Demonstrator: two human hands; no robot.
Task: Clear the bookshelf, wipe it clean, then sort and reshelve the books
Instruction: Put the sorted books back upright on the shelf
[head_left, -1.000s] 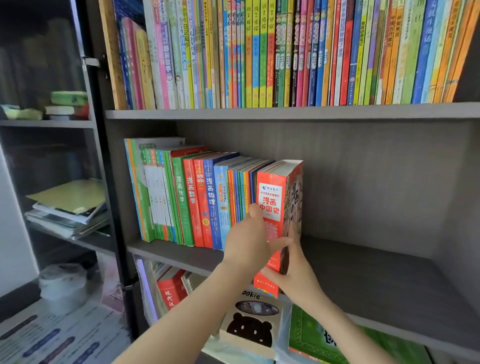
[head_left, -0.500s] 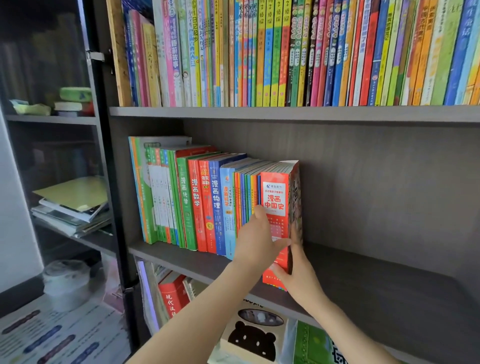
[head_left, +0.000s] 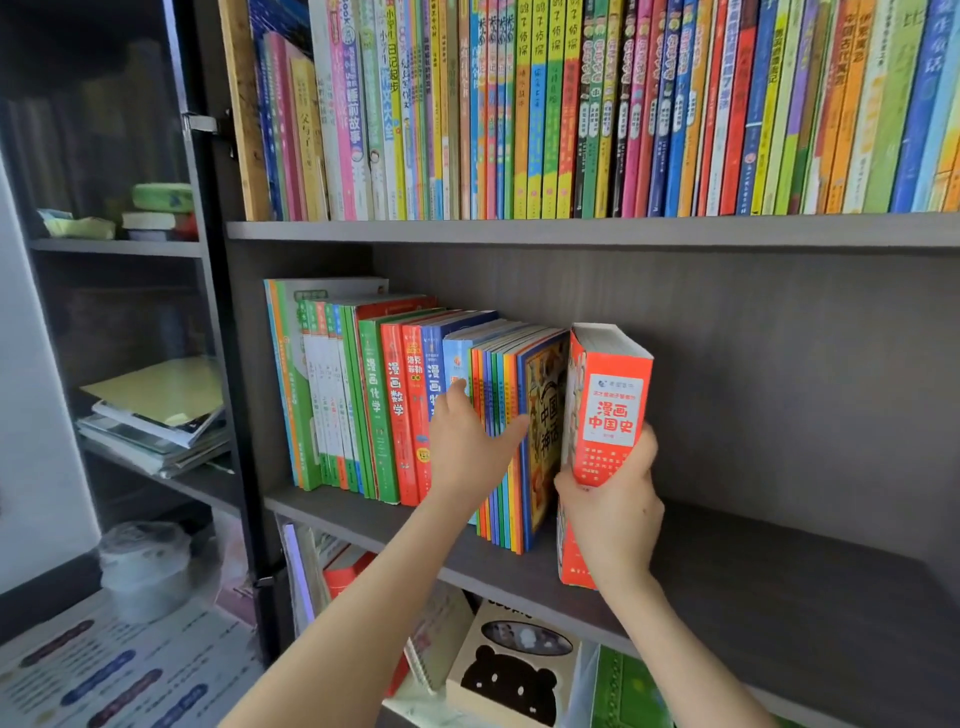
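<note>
I see the right hand (head_left: 613, 509) gripping a red book (head_left: 610, 410) beside the shelved row (head_left: 395, 405), left hand (head_left: 467, 447) spread against its spines. Reshelving seems partway, I judge.

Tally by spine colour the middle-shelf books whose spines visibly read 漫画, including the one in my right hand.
Green: 1, 漫画化学
Red: 2, 漫画数学 and 漫画中国史, gripped by the right hand
Blue: 1, the blue spine, its title partly behind the left hand
Total: 4
</note>
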